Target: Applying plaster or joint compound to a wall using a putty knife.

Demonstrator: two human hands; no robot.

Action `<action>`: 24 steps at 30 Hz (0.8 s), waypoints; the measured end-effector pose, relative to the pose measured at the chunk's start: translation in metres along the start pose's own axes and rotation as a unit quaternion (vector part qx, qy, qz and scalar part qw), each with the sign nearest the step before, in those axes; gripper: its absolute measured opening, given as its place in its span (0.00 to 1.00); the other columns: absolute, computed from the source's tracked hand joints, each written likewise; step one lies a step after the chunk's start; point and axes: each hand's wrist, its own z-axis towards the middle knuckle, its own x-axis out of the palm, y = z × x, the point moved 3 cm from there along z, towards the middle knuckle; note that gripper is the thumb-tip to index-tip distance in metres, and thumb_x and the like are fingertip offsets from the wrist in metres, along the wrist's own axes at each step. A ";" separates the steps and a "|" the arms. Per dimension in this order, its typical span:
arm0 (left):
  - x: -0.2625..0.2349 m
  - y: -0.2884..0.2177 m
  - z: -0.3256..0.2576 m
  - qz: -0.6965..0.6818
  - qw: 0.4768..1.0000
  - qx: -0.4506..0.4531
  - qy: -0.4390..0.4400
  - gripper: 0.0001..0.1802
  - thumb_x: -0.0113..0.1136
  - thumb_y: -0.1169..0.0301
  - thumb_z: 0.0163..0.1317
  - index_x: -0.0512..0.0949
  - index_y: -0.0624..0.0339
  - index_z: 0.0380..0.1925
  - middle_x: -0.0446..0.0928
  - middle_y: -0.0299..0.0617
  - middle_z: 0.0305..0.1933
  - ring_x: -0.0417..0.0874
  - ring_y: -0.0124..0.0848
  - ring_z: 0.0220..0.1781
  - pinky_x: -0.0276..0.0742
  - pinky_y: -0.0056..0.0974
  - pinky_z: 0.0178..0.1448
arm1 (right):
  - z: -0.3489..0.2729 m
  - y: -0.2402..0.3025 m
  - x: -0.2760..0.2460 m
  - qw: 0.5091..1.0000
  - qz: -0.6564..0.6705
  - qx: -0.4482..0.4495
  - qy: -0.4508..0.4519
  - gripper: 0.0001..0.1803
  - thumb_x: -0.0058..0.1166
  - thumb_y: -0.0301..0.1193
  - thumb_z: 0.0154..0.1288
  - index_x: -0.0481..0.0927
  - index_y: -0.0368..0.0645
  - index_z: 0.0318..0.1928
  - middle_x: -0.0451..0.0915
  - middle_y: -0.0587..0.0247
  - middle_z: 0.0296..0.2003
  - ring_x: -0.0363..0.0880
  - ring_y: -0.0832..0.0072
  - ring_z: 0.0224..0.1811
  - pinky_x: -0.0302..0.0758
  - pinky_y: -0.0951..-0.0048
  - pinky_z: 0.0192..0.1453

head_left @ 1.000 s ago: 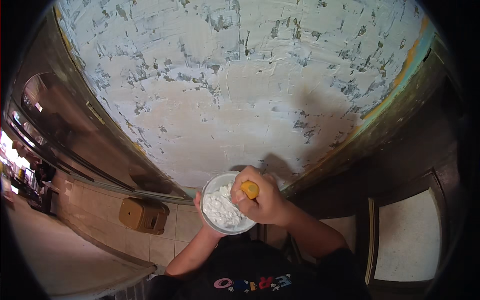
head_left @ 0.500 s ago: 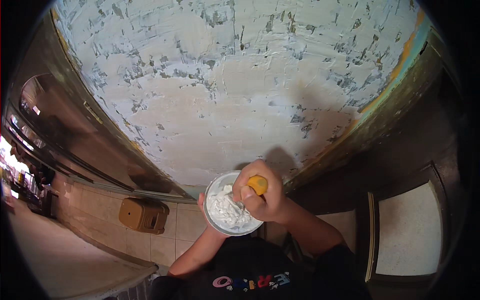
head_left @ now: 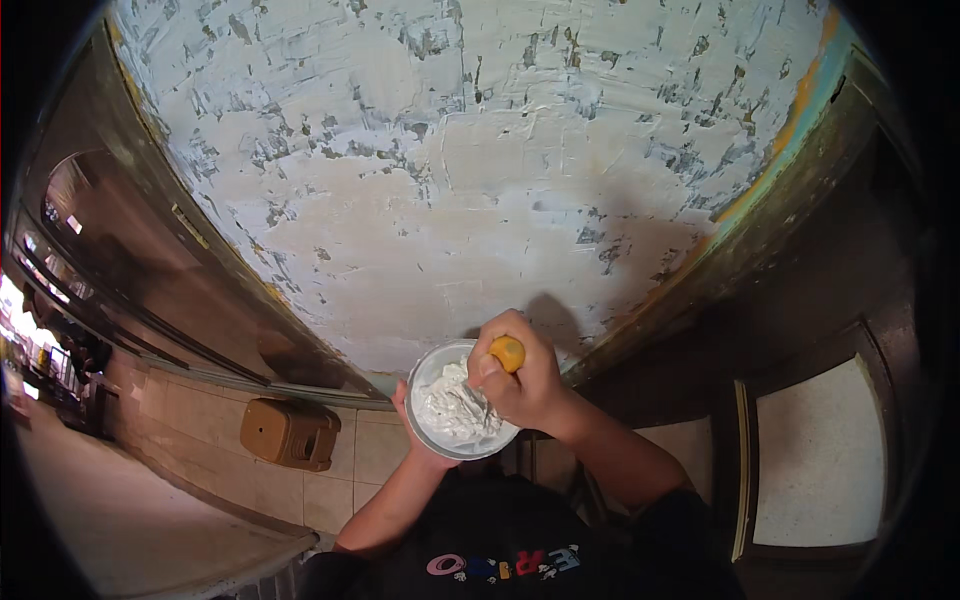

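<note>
My left hand (head_left: 408, 415) supports a round white bowl (head_left: 420, 436) from its left side and underneath; most of its fingers are hidden by the bowl. Thick white paste (head_left: 452, 408) fills the middle of the bowl. Wrapped in a fist over the bowl's right side, my right hand (head_left: 525, 375) grips a tool by its yellow handle (head_left: 507, 353). The handle's rounded end points up toward me. The tool's working end is hidden under the fist, so its kind does not show.
In front stands a wall (head_left: 400, 250) with patchy white coating and grey bare spots. Dark wooden frames run down both its sides. A brown plastic stool (head_left: 288, 433) stands on the tiled floor (head_left: 210, 425) at left. A dark door with a pale panel (head_left: 815, 465) is at right.
My right fist and the yellow handle have shifted slightly up and left over the bowl. The bowl has risen a little with my left hand.
</note>
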 end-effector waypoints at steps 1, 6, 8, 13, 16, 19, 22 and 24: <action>0.001 0.000 0.001 -0.023 1.000 0.000 0.009 0.52 0.38 0.26 0.53 0.61 0.52 0.68 0.64 0.49 0.68 0.69 0.48 0.67 0.66 0.54 0.68 | -0.001 0.001 0.000 0.997 0.018 -0.042 -0.057 0.09 0.48 0.31 0.68 0.65 0.39 0.40 0.75 0.62 0.24 0.74 0.79 0.26 0.73 0.76 0.35; 0.012 -0.004 0.003 -0.015 0.998 0.001 0.057 0.50 0.38 0.27 0.55 0.61 0.52 0.68 0.65 0.48 0.68 0.69 0.47 0.66 0.65 0.53 0.69 | -0.010 -0.005 0.018 0.997 0.005 -0.068 -0.026 0.09 0.48 0.32 0.69 0.65 0.41 0.40 0.76 0.61 0.24 0.75 0.77 0.26 0.73 0.75 0.35; 0.012 -0.002 -0.003 0.062 0.997 0.028 0.044 0.48 0.37 0.29 0.58 0.61 0.52 0.68 0.65 0.47 0.67 0.69 0.45 0.66 0.65 0.51 0.69 | -0.009 -0.003 0.010 0.995 -0.094 -0.024 0.030 0.09 0.49 0.31 0.68 0.66 0.41 0.40 0.76 0.61 0.24 0.75 0.78 0.26 0.74 0.74 0.35; 0.007 0.006 -0.003 -0.019 0.998 0.027 0.050 0.47 0.37 0.29 0.58 0.60 0.51 0.68 0.66 0.46 0.67 0.70 0.43 0.66 0.66 0.50 0.69 | -0.013 -0.008 0.017 0.998 -0.008 -0.040 -0.047 0.08 0.49 0.30 0.67 0.66 0.39 0.39 0.77 0.62 0.23 0.77 0.77 0.26 0.75 0.73 0.33; 0.009 0.000 -0.001 0.054 0.996 0.019 0.064 0.47 0.37 0.29 0.58 0.60 0.51 0.68 0.66 0.46 0.67 0.69 0.44 0.66 0.66 0.51 0.69 | -0.014 -0.008 0.009 0.993 -0.067 -0.094 -0.035 0.07 0.48 0.28 0.66 0.66 0.39 0.38 0.77 0.62 0.22 0.76 0.78 0.24 0.75 0.73 0.31; 0.004 0.007 -0.003 0.040 0.998 0.038 0.014 0.48 0.38 0.28 0.57 0.61 0.52 0.67 0.66 0.47 0.66 0.70 0.44 0.66 0.66 0.51 0.68 | -0.009 -0.004 0.008 0.998 -0.049 0.005 -0.025 0.06 0.47 0.29 0.68 0.66 0.40 0.37 0.76 0.62 0.24 0.75 0.80 0.27 0.74 0.75 0.35; 0.010 0.004 -0.001 -0.014 0.999 0.021 0.032 0.48 0.38 0.29 0.58 0.62 0.54 0.66 0.66 0.48 0.66 0.70 0.44 0.65 0.66 0.51 0.68 | -0.014 0.006 0.009 0.992 0.059 -0.058 -0.100 0.06 0.48 0.29 0.67 0.67 0.40 0.36 0.76 0.62 0.23 0.76 0.79 0.26 0.74 0.75 0.34; 0.015 0.000 0.001 0.016 0.994 0.025 0.104 0.48 0.38 0.29 0.58 0.62 0.54 0.66 0.66 0.48 0.66 0.70 0.45 0.65 0.66 0.51 0.68 | -0.017 0.003 0.012 0.990 0.055 -0.076 -0.107 0.07 0.48 0.29 0.67 0.66 0.39 0.38 0.76 0.63 0.24 0.75 0.79 0.25 0.74 0.75 0.34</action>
